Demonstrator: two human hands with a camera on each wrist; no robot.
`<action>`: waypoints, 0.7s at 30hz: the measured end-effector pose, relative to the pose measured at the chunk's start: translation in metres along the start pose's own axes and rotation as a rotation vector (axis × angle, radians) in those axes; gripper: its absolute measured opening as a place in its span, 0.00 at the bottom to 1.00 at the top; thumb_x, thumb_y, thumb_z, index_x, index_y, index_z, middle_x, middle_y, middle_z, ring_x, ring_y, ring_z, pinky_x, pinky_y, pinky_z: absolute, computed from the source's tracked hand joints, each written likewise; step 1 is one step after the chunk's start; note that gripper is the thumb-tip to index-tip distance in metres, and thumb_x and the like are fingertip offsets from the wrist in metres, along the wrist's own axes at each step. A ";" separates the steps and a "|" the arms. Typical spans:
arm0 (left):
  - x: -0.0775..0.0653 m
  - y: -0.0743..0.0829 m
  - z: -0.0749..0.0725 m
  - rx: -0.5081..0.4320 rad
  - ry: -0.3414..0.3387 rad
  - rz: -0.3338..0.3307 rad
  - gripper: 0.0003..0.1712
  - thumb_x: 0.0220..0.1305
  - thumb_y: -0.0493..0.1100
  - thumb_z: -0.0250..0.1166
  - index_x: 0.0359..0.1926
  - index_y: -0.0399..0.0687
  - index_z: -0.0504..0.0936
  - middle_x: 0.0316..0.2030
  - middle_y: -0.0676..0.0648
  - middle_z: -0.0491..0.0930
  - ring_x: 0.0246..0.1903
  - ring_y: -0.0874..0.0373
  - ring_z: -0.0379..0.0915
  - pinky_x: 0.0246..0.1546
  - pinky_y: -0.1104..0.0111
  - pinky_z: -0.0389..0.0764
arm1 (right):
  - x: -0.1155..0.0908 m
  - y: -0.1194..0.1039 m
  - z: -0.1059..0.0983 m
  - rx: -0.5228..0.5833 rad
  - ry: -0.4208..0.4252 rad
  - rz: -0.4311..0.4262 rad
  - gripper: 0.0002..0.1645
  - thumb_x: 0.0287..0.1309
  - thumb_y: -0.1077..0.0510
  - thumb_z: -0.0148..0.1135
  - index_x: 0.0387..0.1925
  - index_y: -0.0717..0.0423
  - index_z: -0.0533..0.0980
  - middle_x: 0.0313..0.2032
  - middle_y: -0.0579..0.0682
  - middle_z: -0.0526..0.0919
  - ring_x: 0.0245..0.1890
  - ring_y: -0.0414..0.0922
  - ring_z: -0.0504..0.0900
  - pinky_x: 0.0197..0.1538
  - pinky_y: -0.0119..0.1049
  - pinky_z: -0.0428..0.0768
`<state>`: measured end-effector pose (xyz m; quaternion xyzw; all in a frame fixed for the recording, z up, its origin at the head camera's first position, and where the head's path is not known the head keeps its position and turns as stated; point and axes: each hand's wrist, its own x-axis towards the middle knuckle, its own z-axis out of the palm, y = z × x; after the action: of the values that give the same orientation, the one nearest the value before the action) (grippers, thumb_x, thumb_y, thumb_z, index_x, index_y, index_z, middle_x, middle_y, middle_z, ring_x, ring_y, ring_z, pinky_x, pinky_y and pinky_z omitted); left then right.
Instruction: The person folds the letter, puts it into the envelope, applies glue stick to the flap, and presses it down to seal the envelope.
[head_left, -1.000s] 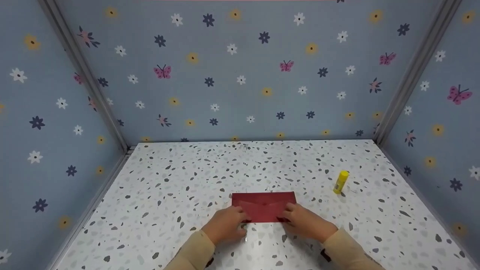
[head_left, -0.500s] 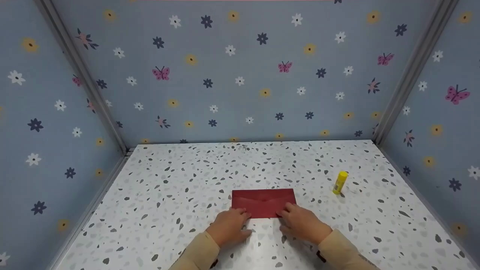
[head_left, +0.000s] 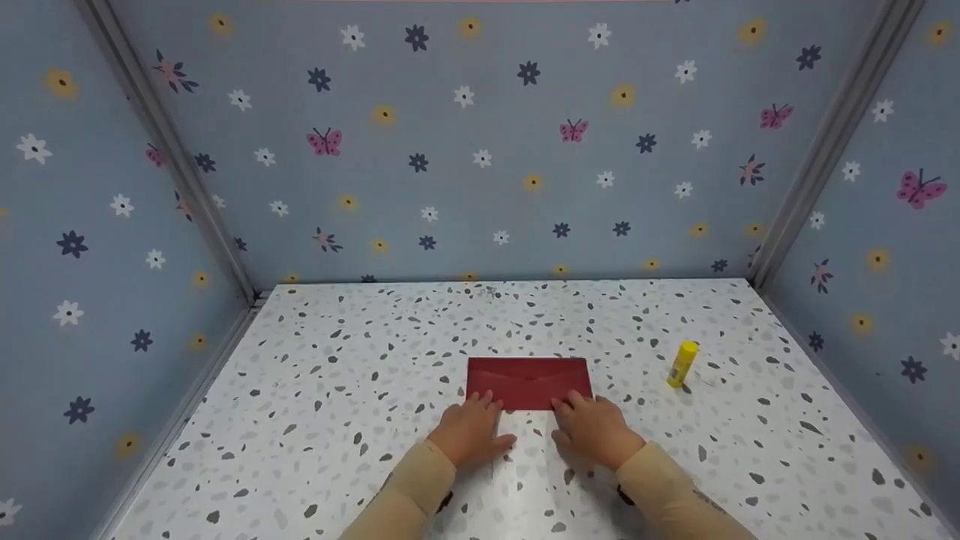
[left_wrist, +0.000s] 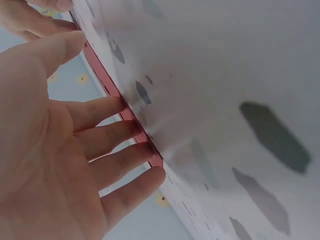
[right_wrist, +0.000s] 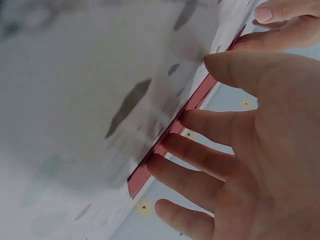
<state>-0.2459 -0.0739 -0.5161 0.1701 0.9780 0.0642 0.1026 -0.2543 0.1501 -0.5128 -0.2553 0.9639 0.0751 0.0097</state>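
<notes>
A red envelope [head_left: 529, 382] lies flat on the speckled table, its pointed flap facing up. Fingertips of my left hand [head_left: 472, 427] rest on its near left corner, with the thumb spread off to the side. On the near right corner lie the fingertips of my right hand [head_left: 596, 429]. Both wrist views show straight, spread fingers along the near edge of the envelope [left_wrist: 107, 82]. Neither hand pinches it. In the right wrist view, the envelope's end [right_wrist: 140, 182] shows past the fingers of the right hand [right_wrist: 225, 150].
To the right of the envelope, a yellow glue stick [head_left: 682, 364] stands on the white speckled table [head_left: 360, 337]. Blue panels with flowers and butterflies [head_left: 480, 150] enclose the table at the back and both sides.
Both hands have pushed the envelope away from me, toward the back of the table. The fingers have straightened from a more curled pose. The glue stick stays where it was.
</notes>
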 end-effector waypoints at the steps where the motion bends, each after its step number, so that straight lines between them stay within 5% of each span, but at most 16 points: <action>1: 0.002 0.000 0.000 -0.003 -0.008 -0.006 0.45 0.69 0.68 0.57 0.73 0.41 0.66 0.73 0.40 0.60 0.73 0.43 0.53 0.67 0.47 0.64 | 0.002 0.000 0.000 0.000 -0.008 0.008 0.36 0.68 0.39 0.59 0.68 0.54 0.72 0.50 0.54 0.76 0.48 0.50 0.80 0.58 0.51 0.77; 12: 0.023 -0.006 -0.002 -0.010 -0.025 -0.024 0.49 0.68 0.69 0.56 0.75 0.39 0.60 0.75 0.37 0.54 0.74 0.41 0.47 0.70 0.51 0.60 | 0.018 0.007 0.004 0.144 -0.092 0.072 0.41 0.70 0.36 0.53 0.75 0.53 0.62 0.72 0.56 0.65 0.70 0.59 0.64 0.66 0.64 0.64; 21: 0.032 -0.011 -0.010 -0.066 -0.056 -0.041 0.55 0.63 0.72 0.60 0.77 0.41 0.56 0.77 0.38 0.49 0.75 0.41 0.43 0.71 0.51 0.55 | 0.026 0.013 0.007 0.174 -0.152 0.079 0.51 0.67 0.26 0.46 0.78 0.50 0.54 0.77 0.56 0.51 0.74 0.61 0.53 0.67 0.65 0.60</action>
<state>-0.2807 -0.0741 -0.5139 0.1481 0.9754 0.0894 0.1367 -0.2837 0.1492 -0.5197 -0.2090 0.9725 0.0107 0.1020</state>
